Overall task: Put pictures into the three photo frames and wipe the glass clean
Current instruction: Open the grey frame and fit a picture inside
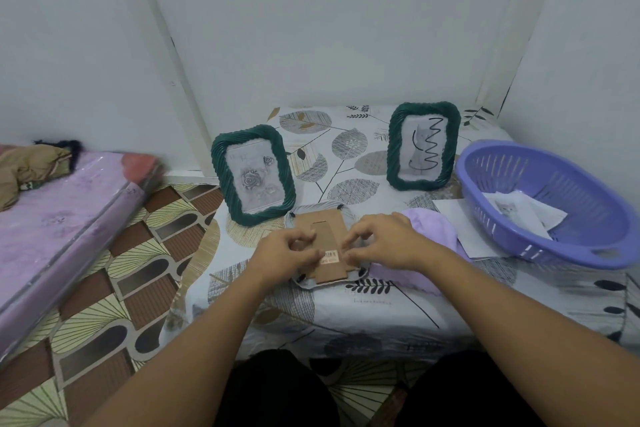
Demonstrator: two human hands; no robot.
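Note:
A third photo frame (pixel 323 224) lies face down on the table, its brown cardboard back up. My left hand (pixel 285 251) and my right hand (pixel 382 241) both sit on that back, fingers curled and pinching at it near a small barcode sticker. Two green rope-edged frames stand upright behind. The left frame (pixel 253 174) holds a rose picture. The right frame (pixel 423 146) holds a cat picture with black scribble marks on its glass. A lilac cloth (pixel 431 230) lies just right of the face-down frame, partly under my right hand.
A purple plastic basket (pixel 540 204) at the table's right holds a loose cat picture (pixel 516 213), with white paper (pixel 464 218) under its edge. The table has a leaf-print cover (pixel 346 149) and stands in a wall corner. A pink mattress (pixel 62 218) lies on the floor left.

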